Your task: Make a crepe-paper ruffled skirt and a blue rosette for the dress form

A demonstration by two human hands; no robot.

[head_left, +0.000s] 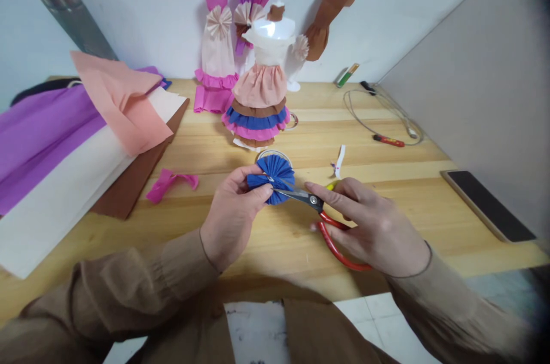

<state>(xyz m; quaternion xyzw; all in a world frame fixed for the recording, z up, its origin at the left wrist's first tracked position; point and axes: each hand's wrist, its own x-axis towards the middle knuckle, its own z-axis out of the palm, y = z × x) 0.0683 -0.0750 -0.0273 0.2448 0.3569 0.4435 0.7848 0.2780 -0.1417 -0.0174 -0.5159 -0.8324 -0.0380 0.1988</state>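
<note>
My left hand (232, 212) pinches a blue pleated crepe-paper fan (271, 176) above the wooden table (258, 238). My right hand (373, 226) grips red-handled scissors (329, 225), and their blades reach into the fan's centre. Just behind the fan stands a small mannequin (263, 86) wearing a white top and layered peach, brown, blue and pink paper skirts.
Sheets of purple, cream, peach and brown crepe paper (77, 146) lie at the left. A pink scrap (169, 183) sits nearby. Several dressed mannequins (223, 43) line the back wall. A wire and red tool (389, 140), a phone (487, 203) and a white strip (340, 160) lie on the right.
</note>
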